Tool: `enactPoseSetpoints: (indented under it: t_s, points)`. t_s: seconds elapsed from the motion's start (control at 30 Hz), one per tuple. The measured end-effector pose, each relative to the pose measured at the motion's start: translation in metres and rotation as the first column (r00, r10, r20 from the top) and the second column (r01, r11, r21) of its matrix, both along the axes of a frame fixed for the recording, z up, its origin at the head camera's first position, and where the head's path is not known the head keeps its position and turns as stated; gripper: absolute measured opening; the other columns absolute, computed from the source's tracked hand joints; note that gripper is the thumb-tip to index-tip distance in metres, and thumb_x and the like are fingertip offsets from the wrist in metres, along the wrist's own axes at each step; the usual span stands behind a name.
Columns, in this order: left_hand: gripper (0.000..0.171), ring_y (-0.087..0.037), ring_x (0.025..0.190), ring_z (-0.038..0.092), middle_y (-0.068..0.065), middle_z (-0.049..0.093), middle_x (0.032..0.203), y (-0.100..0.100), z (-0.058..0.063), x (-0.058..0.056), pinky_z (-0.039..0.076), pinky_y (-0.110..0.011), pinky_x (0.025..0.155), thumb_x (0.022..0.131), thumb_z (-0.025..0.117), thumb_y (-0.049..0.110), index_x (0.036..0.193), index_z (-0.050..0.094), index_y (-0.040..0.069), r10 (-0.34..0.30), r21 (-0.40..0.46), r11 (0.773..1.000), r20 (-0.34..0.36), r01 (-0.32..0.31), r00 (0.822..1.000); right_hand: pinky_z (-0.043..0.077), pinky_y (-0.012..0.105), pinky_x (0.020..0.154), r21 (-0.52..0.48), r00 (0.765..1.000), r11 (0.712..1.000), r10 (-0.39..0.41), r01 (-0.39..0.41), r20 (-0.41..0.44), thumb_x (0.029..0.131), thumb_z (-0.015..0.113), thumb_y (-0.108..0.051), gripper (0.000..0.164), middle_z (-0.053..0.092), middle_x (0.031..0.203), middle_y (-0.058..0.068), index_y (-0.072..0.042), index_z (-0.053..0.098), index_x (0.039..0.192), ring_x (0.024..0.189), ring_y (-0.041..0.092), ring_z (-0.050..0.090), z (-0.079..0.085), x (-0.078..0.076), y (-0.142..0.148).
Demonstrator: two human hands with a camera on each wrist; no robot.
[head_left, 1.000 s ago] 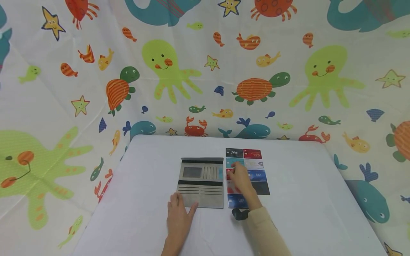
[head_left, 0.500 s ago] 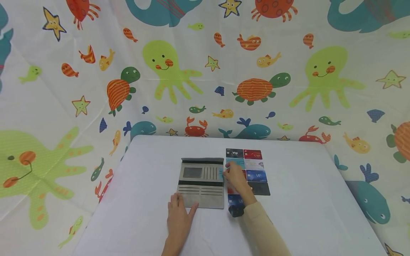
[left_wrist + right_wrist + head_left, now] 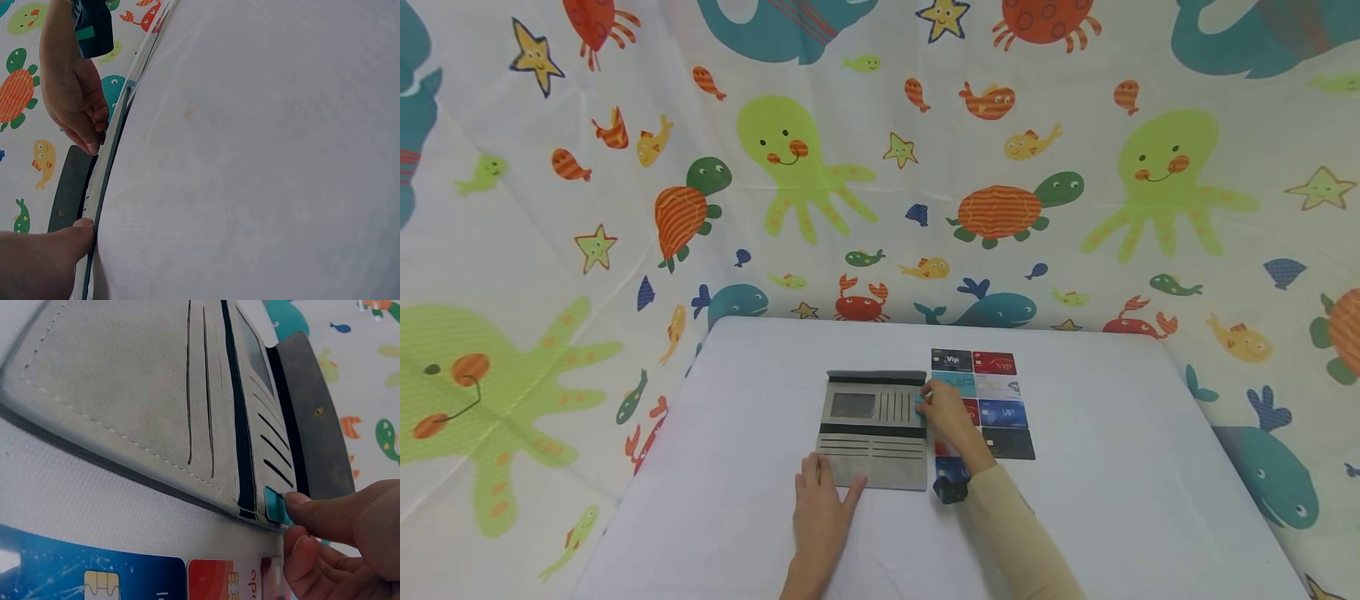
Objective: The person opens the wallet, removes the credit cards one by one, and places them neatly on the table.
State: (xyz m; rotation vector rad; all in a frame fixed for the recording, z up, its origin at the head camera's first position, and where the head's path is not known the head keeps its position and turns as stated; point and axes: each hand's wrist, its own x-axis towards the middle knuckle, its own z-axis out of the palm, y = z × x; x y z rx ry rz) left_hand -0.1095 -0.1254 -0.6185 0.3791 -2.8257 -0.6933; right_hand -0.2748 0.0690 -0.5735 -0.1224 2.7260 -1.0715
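Note:
A grey wallet (image 3: 895, 473) lies unfolded on the white table, showing rows of card slots and a clear window. My left hand (image 3: 820, 510) rests at its near left edge, fingers extended; the left wrist view shows the thumb (image 3: 78, 234) on that edge. At the wallet's right side, my right hand (image 3: 951, 417) pinches the outer end of a teal card (image 3: 274, 504) that sits mostly inside a slot. The right thumb (image 3: 299, 501) lies on the card, and the other fingers curl below it. Most of the teal card is hidden in the wallet.
Right of the wallet, several cards lie in two columns, among them a black Vip card (image 3: 952, 360), a red card (image 3: 994, 362), a blue card (image 3: 1003, 413) and a dark card (image 3: 1009, 443). A sea-animal patterned cloth (image 3: 880, 200) hangs behind the table (image 3: 1120, 467).
My right hand has moved from over the left card column leftward to the wallet's right edge and now touches the teal card. My left hand has stayed on the wallet.

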Motion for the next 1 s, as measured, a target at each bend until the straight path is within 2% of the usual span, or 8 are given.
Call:
enactPoseSetpoints:
  t_s: [0.23, 0.6, 0.8, 1.0]
  points:
    - [0.086, -0.053, 0.135, 0.044, -0.028, 0.041, 0.147, 0.003, 0.001, -0.001, 0.048, -0.060, 0.103, 0.089, 0.072, 0.049, 0.141, 0.045, -0.014, -0.005, -0.001, 1.000, 0.002, 0.005, 1.000, 0.059, 0.041, 0.085, 0.024, 1.000, 1.000, 0.009, -0.010, 0.028, 0.091, 0.071, -0.009, 0.031, 0.068, 0.108, 0.014, -0.002, 0.065, 0.121, 0.092, 0.022, 0.064, 0.002, -0.004, -0.001]
    - [0.086, -0.054, 0.135, 0.044, -0.029, 0.042, 0.147, 0.005, 0.002, -0.001, 0.048, -0.060, 0.103, 0.089, 0.072, 0.049, 0.140, 0.046, -0.015, 0.006, 0.001, 1.000, -0.004, -0.006, 1.000, 0.058, 0.038, 0.083, 0.095, 0.997, 0.994, 0.057, -0.061, 0.043, 0.090, 0.073, -0.007, 0.022, 0.067, 0.099, 0.012, -0.001, 0.062, 0.108, 0.088, 0.021, 0.063, 0.007, -0.012, -0.002]
    - [0.086, -0.054, 0.133, 0.046, -0.030, 0.043, 0.145, 0.006, 0.001, -0.001, 0.049, -0.059, 0.102, 0.088, 0.073, 0.049, 0.140, 0.047, -0.015, 0.009, -0.004, 1.000, -0.016, -0.009, 1.000, 0.056, 0.041, 0.088, 0.086, 0.995, 0.995, 0.039, -0.046, 0.088, 0.089, 0.073, -0.006, 0.023, 0.065, 0.099, 0.011, -0.004, 0.058, 0.106, 0.090, 0.022, 0.061, 0.010, -0.014, -0.003]
    - [0.086, -0.054, 0.133, 0.047, -0.029, 0.043, 0.146, 0.006, 0.000, -0.003, 0.048, -0.059, 0.103, 0.088, 0.074, 0.049, 0.140, 0.047, -0.014, 0.012, -0.010, 1.000, -0.020, -0.012, 1.000, 0.056, 0.039, 0.083, 0.064, 0.995, 0.997, 0.032, -0.038, 0.096, 0.089, 0.074, -0.007, 0.023, 0.065, 0.098, 0.010, -0.005, 0.058, 0.105, 0.088, 0.022, 0.061, 0.009, -0.018, -0.001]
